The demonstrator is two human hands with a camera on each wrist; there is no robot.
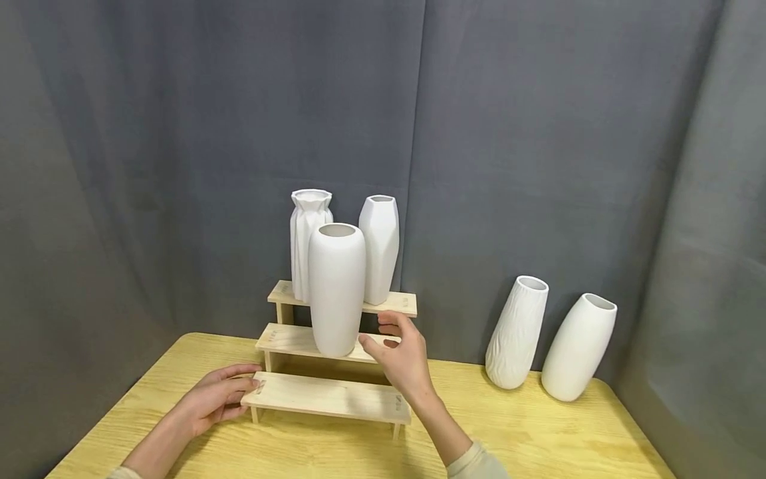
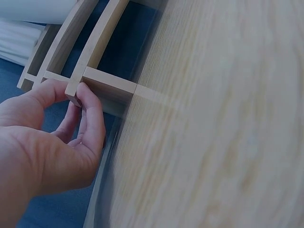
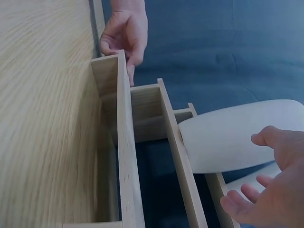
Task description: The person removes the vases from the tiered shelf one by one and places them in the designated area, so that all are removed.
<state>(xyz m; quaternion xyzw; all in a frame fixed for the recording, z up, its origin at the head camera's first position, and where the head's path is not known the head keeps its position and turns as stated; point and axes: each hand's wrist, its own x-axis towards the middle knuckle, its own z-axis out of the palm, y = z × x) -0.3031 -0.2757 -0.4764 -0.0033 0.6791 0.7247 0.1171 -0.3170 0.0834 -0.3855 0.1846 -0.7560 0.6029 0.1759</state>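
A smooth white vase stands upright on the middle step of a three-tier wooden stand. My left hand is at the left end of the lowest step. In the left wrist view, the thumb and fingers of that hand pinch the end of the board. Just right of the smooth vase is my right hand, its fingers spread and loosely bent with nothing held. The right wrist view has this hand beside the vase; whether they touch is hard to tell.
On the top step stand a pleated white vase, partly hidden, and a faceted white vase. A textured vase and another smooth vase stand at the right of the wooden table. Grey curtains hang behind.
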